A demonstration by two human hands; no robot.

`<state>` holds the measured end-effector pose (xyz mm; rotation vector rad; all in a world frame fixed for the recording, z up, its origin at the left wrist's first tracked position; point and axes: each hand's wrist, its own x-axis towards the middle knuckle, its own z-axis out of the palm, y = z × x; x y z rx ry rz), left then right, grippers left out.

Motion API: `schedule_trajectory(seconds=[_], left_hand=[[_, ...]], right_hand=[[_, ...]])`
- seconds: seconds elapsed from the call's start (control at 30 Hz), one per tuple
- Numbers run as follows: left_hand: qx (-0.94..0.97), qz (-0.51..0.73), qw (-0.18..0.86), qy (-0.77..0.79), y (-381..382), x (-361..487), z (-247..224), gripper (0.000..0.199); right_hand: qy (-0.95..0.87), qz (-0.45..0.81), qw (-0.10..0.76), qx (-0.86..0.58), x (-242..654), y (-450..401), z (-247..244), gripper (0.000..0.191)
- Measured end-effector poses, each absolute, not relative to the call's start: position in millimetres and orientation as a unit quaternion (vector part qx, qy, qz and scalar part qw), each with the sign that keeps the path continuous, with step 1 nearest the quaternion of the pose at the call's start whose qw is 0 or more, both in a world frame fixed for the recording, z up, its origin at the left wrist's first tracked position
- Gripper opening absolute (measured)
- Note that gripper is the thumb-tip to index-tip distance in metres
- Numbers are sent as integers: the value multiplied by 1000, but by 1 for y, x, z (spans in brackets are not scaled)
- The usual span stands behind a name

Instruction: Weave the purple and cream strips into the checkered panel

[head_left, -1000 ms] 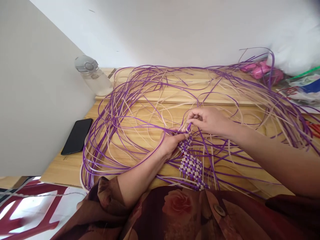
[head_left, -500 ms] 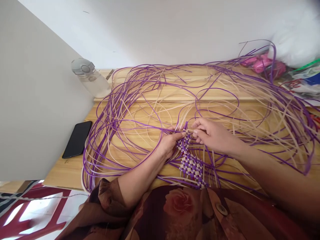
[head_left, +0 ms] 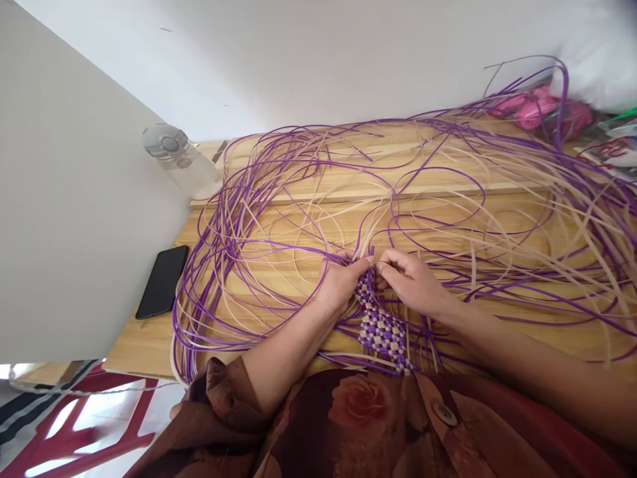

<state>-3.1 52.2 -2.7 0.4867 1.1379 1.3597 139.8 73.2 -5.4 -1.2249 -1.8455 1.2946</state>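
A narrow woven piece (head_left: 382, 330) of purple and beige strips runs from the table's near edge up to my hands. Its far end is pinched by my left hand (head_left: 343, 282), thumb on top and fingers beneath. Close on the right, my right hand (head_left: 411, 279) has its thumb and forefinger pressed together at the weave's edge, on what looks like a thin strip. The two thumbs nearly meet. Long loose purple and beige strips (head_left: 213, 265) fan out from the weave to both sides. The fingers under the weave are partly hidden.
On the left, a black phone (head_left: 162, 282) lies on the wooden table (head_left: 132, 352). Behind it a clear bottle with a grey lid (head_left: 182, 159) stands by the wall. Pink bundles (head_left: 540, 113) and plastic bags (head_left: 592, 76) are at the back right.
My right hand has come down slightly and closer to my left thumb, its fingers tighter together. My left hand still pinches the weave. The view has shifted slightly.
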Motion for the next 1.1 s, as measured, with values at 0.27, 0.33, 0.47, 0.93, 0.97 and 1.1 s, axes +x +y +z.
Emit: schedule_trajectory(seconds=[0.27, 0.33, 0.47, 0.93, 0.97, 1.1], left_hand=[[243, 561, 607, 508, 52, -4, -1, 31], [258, 551, 600, 519, 50, -5, -2, 31], [280, 550, 602, 507, 48, -6, -5, 33], [245, 561, 622, 488, 48, -10, -2, 36], [242, 564, 622, 485, 47, -11, -2, 37], [227, 575, 623, 479, 47, -11, -4, 37]], right_hand=[[-756, 358, 336, -433, 144, 62, -12, 20], [-762, 341, 342, -432, 143, 61, -10, 20], [-769, 323, 350, -427, 142, 60, -7, 20], [-836, 161, 354, -388, 153, 55, 4, 8], [-846, 127, 349, -383, 152, 51, 9, 11], [-895, 85, 240, -365, 144, 35, 24, 21]])
